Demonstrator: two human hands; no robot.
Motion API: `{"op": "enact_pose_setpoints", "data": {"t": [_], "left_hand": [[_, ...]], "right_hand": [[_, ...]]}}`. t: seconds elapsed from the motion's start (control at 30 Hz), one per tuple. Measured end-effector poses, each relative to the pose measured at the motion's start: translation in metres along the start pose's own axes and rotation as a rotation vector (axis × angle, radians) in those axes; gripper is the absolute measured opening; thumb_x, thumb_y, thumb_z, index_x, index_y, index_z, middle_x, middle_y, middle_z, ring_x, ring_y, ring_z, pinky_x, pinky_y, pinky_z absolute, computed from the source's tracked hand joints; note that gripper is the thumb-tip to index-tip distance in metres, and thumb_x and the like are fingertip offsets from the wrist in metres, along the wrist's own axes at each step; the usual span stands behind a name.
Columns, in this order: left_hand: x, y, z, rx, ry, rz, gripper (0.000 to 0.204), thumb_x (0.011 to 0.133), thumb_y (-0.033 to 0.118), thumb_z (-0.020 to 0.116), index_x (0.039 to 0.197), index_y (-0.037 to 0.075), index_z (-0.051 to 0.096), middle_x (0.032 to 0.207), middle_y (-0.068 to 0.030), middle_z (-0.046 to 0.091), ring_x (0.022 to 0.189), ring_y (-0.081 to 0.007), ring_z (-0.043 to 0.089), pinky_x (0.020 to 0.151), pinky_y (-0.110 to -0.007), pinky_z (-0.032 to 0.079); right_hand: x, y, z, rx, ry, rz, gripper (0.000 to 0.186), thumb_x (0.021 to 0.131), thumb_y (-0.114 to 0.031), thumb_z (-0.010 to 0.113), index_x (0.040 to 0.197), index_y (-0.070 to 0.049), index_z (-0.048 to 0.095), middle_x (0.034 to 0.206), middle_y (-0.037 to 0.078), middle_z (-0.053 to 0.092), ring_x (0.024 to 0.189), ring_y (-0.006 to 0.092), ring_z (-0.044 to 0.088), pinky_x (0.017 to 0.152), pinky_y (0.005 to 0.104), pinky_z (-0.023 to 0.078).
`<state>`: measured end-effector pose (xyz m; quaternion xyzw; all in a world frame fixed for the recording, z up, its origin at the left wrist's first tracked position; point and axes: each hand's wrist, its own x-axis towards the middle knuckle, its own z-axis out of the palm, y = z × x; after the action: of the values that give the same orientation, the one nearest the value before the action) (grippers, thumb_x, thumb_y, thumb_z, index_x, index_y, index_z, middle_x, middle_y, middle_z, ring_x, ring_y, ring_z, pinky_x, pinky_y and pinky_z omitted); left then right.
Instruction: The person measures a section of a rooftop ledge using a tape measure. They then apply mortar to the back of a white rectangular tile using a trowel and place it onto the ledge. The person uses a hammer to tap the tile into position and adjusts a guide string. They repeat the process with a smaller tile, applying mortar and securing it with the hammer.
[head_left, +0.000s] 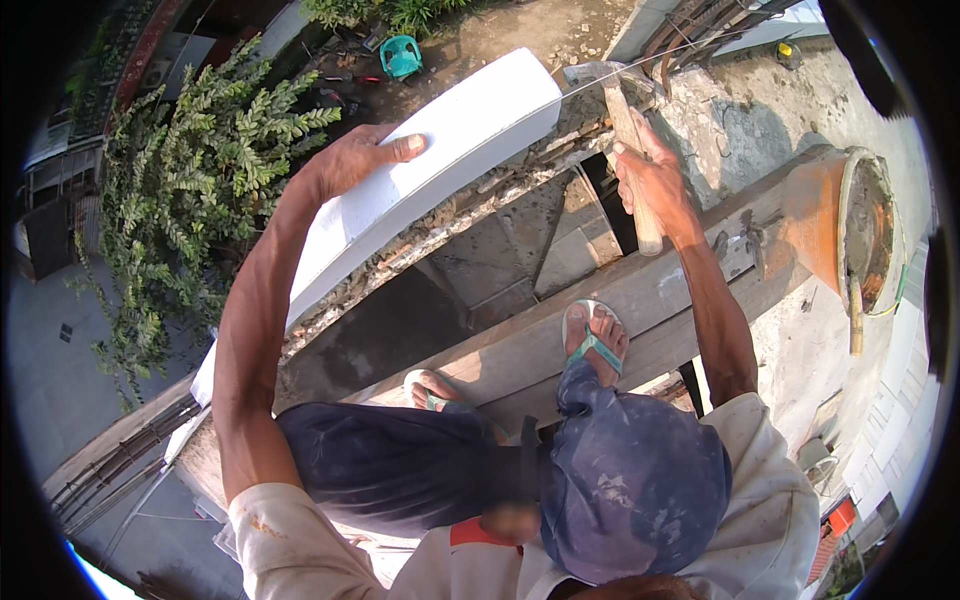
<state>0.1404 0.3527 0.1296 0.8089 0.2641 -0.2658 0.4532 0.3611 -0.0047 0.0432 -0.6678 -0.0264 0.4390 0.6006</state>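
A long white building block [440, 150] lies along the top of a rough mortared wall. My left hand [358, 160] grips its left side, thumb flat on the top face and fingers hidden over the far edge. In my right hand [655, 180] is a hammer [648, 228], held by its wooden handle. Its metal head points up and away, close to the block's far right end and apart from my left hand. A thin string [690, 60] runs past that end, near the hammer head.
My sandalled feet stand on wooden planks [500, 375] beside the wall, with a drop to a lower floor [490, 250] between. An orange bucket [815, 215] with grey mortar and a wooden-handled tool stands right. A leafy bush [190, 190] and green chair [400, 57] are below, beyond the wall.
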Motion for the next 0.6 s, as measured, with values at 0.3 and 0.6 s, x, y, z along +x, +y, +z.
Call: {"op": "enact_pose_setpoints", "data": {"t": [0.3, 0.6], "left_hand": [[-0.002, 0.002, 0.001, 0.089, 0.002, 0.019, 0.120, 0.080, 0.098, 0.051, 0.148, 0.000, 0.062, 0.128, -0.0297, 0.070, 0.119, -0.0420, 0.068, 0.098, -0.055, 0.054], [-0.001, -0.004, 0.001, 0.099, -0.007, 0.045, 0.117, 0.082, 0.096, 0.051, 0.150, 0.001, 0.060, 0.130, -0.0304, 0.069, 0.121, -0.0434, 0.067, 0.101, -0.055, 0.053]], "right_hand": [[-0.015, 0.004, 0.015, -0.002, -0.044, -0.013, 0.072, 0.102, -0.016, 0.071, 0.167, -0.019, 0.039, 0.073, 0.002, 0.060, 0.048, 0.0116, 0.053, 0.040, 0.0303, 0.044], [-0.016, -0.006, 0.010, -0.030, -0.088, 0.037, 0.075, 0.102, -0.015, 0.071, 0.168, -0.019, 0.036, 0.073, 0.003, 0.060, 0.048, 0.0118, 0.054, 0.040, 0.0308, 0.045]]}}
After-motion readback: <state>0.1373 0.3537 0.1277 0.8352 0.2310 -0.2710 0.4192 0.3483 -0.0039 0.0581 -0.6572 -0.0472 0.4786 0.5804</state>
